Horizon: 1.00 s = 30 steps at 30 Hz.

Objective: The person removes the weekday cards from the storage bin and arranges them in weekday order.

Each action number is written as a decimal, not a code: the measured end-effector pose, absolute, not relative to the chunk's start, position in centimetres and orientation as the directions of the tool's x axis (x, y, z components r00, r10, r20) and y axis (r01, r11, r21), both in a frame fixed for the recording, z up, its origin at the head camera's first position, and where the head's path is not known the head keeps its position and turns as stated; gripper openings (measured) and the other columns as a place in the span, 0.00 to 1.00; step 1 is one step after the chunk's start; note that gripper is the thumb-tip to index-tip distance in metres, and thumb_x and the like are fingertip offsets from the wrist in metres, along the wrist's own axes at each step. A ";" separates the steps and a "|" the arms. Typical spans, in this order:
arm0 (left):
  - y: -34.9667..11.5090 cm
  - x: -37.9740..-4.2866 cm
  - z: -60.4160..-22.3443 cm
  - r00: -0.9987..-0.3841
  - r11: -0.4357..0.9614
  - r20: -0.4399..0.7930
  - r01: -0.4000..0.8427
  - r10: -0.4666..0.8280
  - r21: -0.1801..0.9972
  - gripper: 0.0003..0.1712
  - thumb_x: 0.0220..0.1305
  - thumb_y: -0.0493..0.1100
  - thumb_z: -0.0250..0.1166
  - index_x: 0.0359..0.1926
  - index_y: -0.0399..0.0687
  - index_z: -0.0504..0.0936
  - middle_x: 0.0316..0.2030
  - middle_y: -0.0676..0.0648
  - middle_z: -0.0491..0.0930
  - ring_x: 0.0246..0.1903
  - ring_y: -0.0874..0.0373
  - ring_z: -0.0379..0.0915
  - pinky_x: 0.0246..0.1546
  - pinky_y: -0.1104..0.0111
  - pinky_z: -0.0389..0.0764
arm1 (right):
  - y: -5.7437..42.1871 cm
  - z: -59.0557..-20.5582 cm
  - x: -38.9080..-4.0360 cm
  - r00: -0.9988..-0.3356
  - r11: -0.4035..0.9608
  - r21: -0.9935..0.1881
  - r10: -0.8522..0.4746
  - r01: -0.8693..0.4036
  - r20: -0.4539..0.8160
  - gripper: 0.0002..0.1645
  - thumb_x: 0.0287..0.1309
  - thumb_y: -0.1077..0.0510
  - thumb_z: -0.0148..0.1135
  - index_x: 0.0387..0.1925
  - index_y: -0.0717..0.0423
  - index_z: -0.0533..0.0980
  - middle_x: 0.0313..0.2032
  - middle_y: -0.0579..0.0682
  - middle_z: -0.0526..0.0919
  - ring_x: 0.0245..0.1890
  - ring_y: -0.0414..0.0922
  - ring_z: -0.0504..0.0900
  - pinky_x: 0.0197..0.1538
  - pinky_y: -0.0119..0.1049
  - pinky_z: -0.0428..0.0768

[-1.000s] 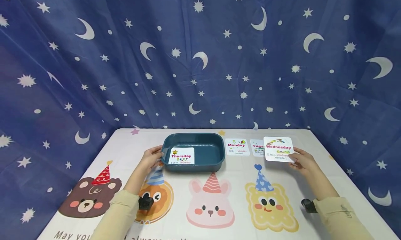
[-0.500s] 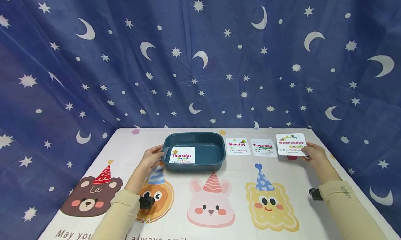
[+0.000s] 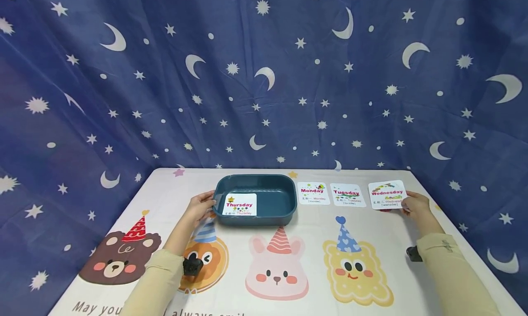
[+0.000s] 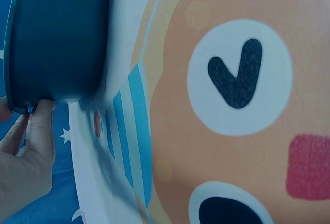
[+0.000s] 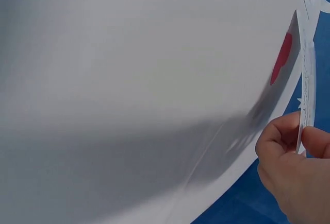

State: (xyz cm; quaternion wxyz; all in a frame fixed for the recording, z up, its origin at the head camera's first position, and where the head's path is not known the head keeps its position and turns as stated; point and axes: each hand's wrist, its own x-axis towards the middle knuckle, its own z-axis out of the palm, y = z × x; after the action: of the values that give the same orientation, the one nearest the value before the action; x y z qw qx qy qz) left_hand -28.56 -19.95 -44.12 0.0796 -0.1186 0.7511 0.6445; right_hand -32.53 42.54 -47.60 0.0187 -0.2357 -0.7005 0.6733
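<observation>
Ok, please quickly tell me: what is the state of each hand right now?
Left hand: closed, holding the dark teal tray by its rim.
Right hand: closed, pinching the Wednesday card by its edge.

Tray (image 3: 255, 220) on the table (image 3: 313, 242), Thursday card (image 3: 239, 204) in its left part; to its right, Monday card (image 3: 313, 193), Tuesday card (image 3: 348, 195), then Wednesday card (image 3: 387, 195); behind it, curtain (image 3: 264, 110)

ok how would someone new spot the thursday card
On the cartoon-print tablecloth, find the dark teal tray that the left hand holds. Inside, toward that hand, is the white Thursday card, the only card visible in the tray.
</observation>
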 end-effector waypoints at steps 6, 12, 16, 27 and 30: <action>-19.9 -28.6 -44.3 -0.953 0.139 -0.292 -0.301 -0.083 0.943 0.28 0.68 0.32 0.49 0.68 0.36 0.60 0.65 0.33 0.62 0.60 0.44 0.65 0.59 0.58 0.74 | 40.3 -46.1 -32.1 -0.834 0.197 -0.903 0.494 0.381 -0.243 0.42 0.40 0.79 0.46 0.65 0.75 0.56 0.26 0.51 0.73 0.19 0.36 0.70 0.20 0.31 0.76; -20.0 -28.6 -44.2 -0.953 0.138 -0.288 -0.299 -0.091 0.944 0.27 0.68 0.32 0.48 0.68 0.37 0.61 0.65 0.34 0.63 0.59 0.44 0.66 0.56 0.60 0.76 | 38.8 -45.3 -31.4 -0.828 0.475 -0.782 0.554 0.405 -0.092 0.33 0.41 0.74 0.53 0.56 0.77 0.65 0.43 0.75 0.72 0.32 0.52 0.74 0.30 0.32 0.76; -20.0 -28.6 -44.1 -0.955 0.137 -0.283 -0.293 -0.092 0.946 0.27 0.68 0.32 0.49 0.68 0.37 0.61 0.65 0.34 0.63 0.59 0.44 0.67 0.55 0.62 0.78 | 38.4 -45.5 -31.3 -0.854 0.596 -0.694 0.517 0.404 -0.054 0.32 0.42 0.71 0.50 0.55 0.77 0.65 0.52 0.76 0.69 0.49 0.65 0.69 0.51 0.49 0.73; -19.9 -28.7 -44.1 -0.957 0.154 -0.273 -0.285 -0.095 0.946 0.27 0.67 0.33 0.51 0.67 0.37 0.63 0.64 0.34 0.65 0.52 0.52 0.71 0.53 0.63 0.79 | 37.9 -46.5 -31.7 -0.860 0.676 -0.569 0.496 0.468 -0.117 0.28 0.50 0.66 0.53 0.53 0.77 0.63 0.51 0.79 0.62 0.55 0.71 0.61 0.56 0.58 0.65; -20.0 -28.7 -44.2 -0.958 0.150 -0.272 -0.283 -0.095 0.947 0.27 0.67 0.33 0.50 0.67 0.37 0.63 0.64 0.34 0.65 0.51 0.53 0.72 0.52 0.63 0.79 | 37.4 -46.3 -31.7 -0.841 0.666 -0.543 0.518 0.511 -0.155 0.27 0.54 0.64 0.53 0.53 0.77 0.63 0.51 0.77 0.60 0.57 0.70 0.59 0.57 0.58 0.65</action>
State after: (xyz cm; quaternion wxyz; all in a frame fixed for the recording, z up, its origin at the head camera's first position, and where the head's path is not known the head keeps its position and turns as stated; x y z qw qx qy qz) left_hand -28.71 -19.97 -44.24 0.0735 -0.1255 0.7547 0.6398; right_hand -31.65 37.45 -46.26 0.0063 -0.2820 -0.9127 0.2957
